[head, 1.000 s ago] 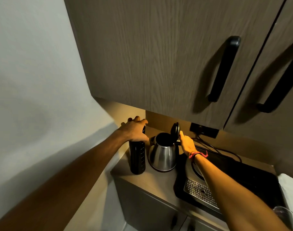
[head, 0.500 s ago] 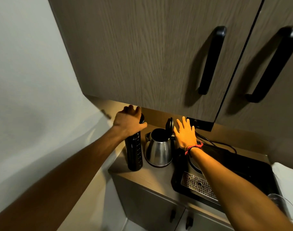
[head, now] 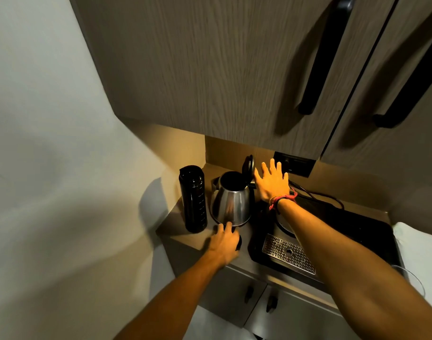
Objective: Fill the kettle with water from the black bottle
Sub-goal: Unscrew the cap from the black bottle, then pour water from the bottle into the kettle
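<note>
The tall black bottle (head: 192,200) stands upright at the counter's left end, its top uncovered. Just right of it sits the steel kettle (head: 232,204), its black lid (head: 248,166) tipped up and the mouth open. My left hand (head: 224,244) lies low on the counter in front of the kettle, curled over a small round black cap (head: 238,242) that shows only at its edge. My right hand (head: 271,184) hovers behind and to the right of the kettle, fingers spread, empty, just clear of the raised lid.
A black tray with a perforated metal grate (head: 288,255) fills the counter right of the kettle. A wall socket (head: 294,164) and cords run behind it. Wall cabinets with black handles (head: 318,62) hang low overhead. White cloth (head: 418,244) lies at far right.
My left hand came off the bottle's top and dropped to the counter in front of the kettle with the cap. My right hand let go of the lid and spread open.
</note>
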